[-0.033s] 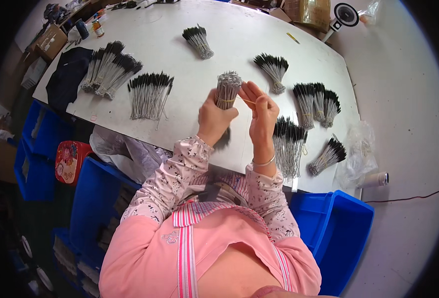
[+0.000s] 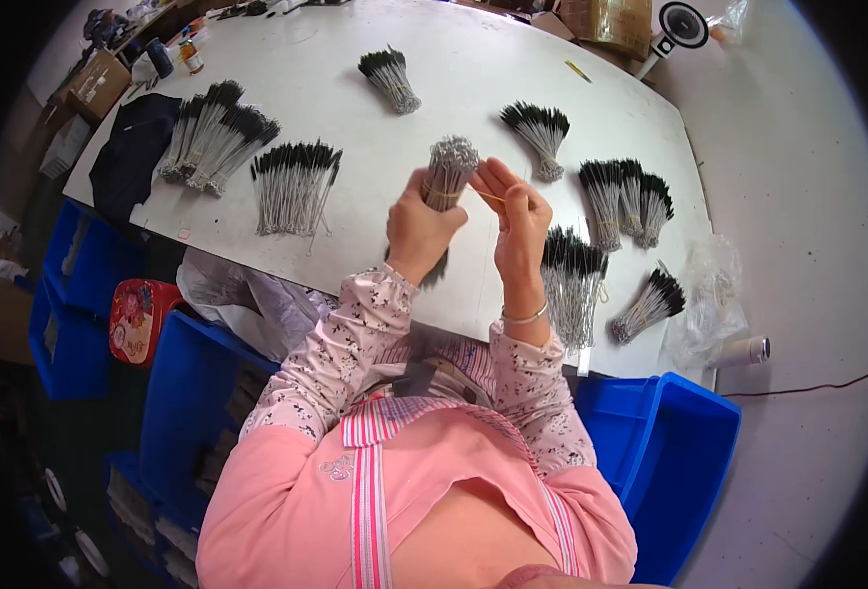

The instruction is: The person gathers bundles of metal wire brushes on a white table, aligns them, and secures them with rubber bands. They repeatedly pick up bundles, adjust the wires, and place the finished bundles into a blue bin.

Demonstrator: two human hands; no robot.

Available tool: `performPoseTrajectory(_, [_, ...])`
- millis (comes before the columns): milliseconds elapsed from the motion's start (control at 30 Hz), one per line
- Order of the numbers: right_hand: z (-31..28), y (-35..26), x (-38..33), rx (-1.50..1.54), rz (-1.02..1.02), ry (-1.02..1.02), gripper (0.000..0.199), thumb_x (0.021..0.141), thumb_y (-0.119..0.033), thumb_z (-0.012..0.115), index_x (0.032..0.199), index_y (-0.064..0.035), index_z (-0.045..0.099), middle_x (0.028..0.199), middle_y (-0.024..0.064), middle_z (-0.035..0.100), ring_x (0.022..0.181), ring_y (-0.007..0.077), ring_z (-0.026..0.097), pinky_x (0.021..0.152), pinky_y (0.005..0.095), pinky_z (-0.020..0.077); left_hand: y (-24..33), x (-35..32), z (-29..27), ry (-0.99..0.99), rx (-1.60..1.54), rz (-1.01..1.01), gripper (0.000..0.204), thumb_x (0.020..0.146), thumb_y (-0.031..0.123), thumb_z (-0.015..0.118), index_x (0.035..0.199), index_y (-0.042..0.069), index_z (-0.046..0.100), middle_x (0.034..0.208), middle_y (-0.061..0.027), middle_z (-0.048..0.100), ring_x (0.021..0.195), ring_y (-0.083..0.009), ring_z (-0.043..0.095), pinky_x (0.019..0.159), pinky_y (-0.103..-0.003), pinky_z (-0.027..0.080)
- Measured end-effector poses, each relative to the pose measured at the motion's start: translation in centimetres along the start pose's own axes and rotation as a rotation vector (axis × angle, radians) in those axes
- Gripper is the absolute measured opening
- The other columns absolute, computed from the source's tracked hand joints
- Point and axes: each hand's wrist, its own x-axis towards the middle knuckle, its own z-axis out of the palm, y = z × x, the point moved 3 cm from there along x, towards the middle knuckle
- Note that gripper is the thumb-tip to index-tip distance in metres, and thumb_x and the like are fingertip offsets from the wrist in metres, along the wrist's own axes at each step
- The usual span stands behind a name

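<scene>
My left hand [image 2: 420, 236] is closed round a bundle of thin wire-handled brushes [image 2: 452, 162], silver looped ends up and dark bristles showing below the hand. A thin yellowish rubber band [image 2: 487, 196] circles the bundle and is drawn out to the right. My right hand [image 2: 522, 221] keeps it stretched, its fingers raised close beside the bundle. Just right of that wrist lies a loose pile of black-tipped brushes [image 2: 571, 285]. Another loose row of brushes [image 2: 295, 191] lies left of my hands.
Several tied brush bundles [image 2: 535, 137] are spread over the white table [image 2: 405, 177]. A dark cloth [image 2: 135, 152] lies at the left edge, a plastic bag [image 2: 714, 299] and a cylindrical container [image 2: 743, 351] at the right. Blue bins [image 2: 684, 461] flank me, beside a red stool [image 2: 139, 319].
The bundle in my left hand has tilted slightly, its looped ends rising a little. My right hand stays nearly still with the stretched band.
</scene>
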Motion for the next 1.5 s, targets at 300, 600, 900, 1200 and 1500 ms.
performPoseTrajectory(300, [-0.7, -2.7, -1.2, -0.327, -0.037, -0.004, 0.043, 0.082, -0.017, 0.07, 0.112, 0.012, 0.059, 0.09, 0.0064, 0.065, 0.078, 0.0084, 0.059, 0.071, 0.0211, 0.0475, 1.7, -1.3, -1.6, 0.058, 0.558, 0.652, 0.047, 0.064, 0.015, 0.072, 0.109, 0.016, 0.056, 0.082, -0.0054, 0.059, 0.074, -0.0267, 0.062, 0.07, -0.04, 0.044])
performPoseTrajectory(600, [0.4, -1.6, -2.3, -0.706, 0.254, -0.299, 0.036, 0.076, -0.023, 0.075, 0.089, 0.009, 0.067, 0.067, 0.0068, 0.064, 0.06, 0.0077, 0.057, 0.054, 0.0221, 0.0466, 1.1, -2.5, -3.5, -0.286, 0.879, 1.098, 0.024, 0.076, 0.016, 0.061, 0.1, 0.013, 0.058, 0.075, -0.0033, 0.054, 0.074, -0.0216, 0.059, 0.071, -0.037, 0.043])
performPoseTrajectory(900, [-0.9, 1.0, -0.4, -0.657, 0.738, -0.585, 0.038, 0.085, -0.028, 0.057, 0.089, 0.0083, 0.066, 0.071, 0.0085, 0.064, 0.066, 0.0149, 0.058, 0.06, 0.0276, 0.0478, -0.1, -3.7, -2.6, -0.42, 0.872, 1.19, 0.011, 0.074, 0.015, 0.06, 0.082, 0.009, 0.056, 0.07, -0.0063, 0.054, 0.068, -0.0217, 0.058, 0.068, -0.035, 0.044])
performPoseTrajectory(1200, [-6.1, 1.0, -0.2, -0.328, 0.461, -0.021, 0.062, 0.081, -0.037, 0.066, 0.121, 0.0082, 0.052, 0.116, 0.0212, 0.06, 0.08, 0.0271, 0.069, 0.094, 0.0418, 0.0437, -1.4, -2.0, -4.1, -1.232, 0.387, -0.109, 0.043, 0.063, 0.018, 0.073, 0.099, -0.001, 0.063, 0.085, -0.0167, 0.066, 0.078, -0.0249, 0.064, 0.074, -0.031, 0.049])
performPoseTrajectory(1500, [3.2, -0.3, -6.9, -1.421, -0.575, -1.045, 0.059, 0.059, -0.031, 0.077, 0.111, -0.0093, 0.06, 0.094, 0.0052, 0.063, 0.093, 0.022, 0.059, 0.099, 0.0437, 0.0375, -2.6, -3.3, -6.8, -1.818, -0.141, -0.546, 0.07, 0.078, 0.025, 0.072, 0.129, -0.009, 0.04, 0.121, -0.0136, 0.053, 0.11, -0.0173, 0.051, 0.092, -0.03, 0.042])
